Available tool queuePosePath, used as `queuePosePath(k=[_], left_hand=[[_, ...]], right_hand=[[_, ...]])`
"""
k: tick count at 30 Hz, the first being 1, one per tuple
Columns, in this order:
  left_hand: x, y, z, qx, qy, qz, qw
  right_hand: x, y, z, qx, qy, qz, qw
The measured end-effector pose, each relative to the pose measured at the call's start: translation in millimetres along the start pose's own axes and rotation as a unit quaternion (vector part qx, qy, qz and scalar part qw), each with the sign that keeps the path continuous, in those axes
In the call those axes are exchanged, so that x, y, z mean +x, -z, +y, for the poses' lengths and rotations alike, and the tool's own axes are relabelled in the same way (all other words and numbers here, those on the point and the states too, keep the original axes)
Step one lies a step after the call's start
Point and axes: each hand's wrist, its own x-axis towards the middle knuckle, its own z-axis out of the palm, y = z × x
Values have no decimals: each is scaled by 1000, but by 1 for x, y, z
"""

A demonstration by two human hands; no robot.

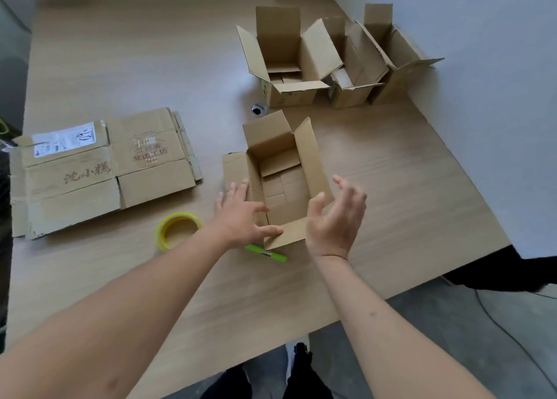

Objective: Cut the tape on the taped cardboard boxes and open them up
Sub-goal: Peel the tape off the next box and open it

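Observation:
A small cardboard box (283,184) stands open in the middle of the wooden table, all its flaps spread and nothing inside. My left hand (241,214) rests with straight fingers against the box's left wall and near flap. Just off the box's right side, my right hand (334,220) hovers with relaxed, slightly bent fingers and holds nothing. A green box cutter (268,254) lies on the table under the near flap, partly hidden by it.
Three more opened boxes (286,58) (358,67) (401,58) stand at the back right by the wall. Flattened printed cardboard (99,169) lies at the left. A yellow tape roll (177,230) sits near my left forearm. A cable hole (258,109) marks the table (150,67).

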Motion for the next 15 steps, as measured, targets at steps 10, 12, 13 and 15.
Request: queuePosePath(k=[10, 12, 13, 15], left_hand=[[15, -7, 12, -6, -56, 8, 998], [18, -6, 10, -30, -64, 3, 998], [19, -6, 10, -29, -63, 1, 998], [21, -9, 10, -24, -63, 1, 998]], right_hand=[[-6, -6, 37, -246, 62, -471, 845], [-11, -6, 42, -229, 49, -496, 836], [-12, -7, 42, -217, 46, -498, 838], [-15, -8, 39, -197, 57, -497, 843]])
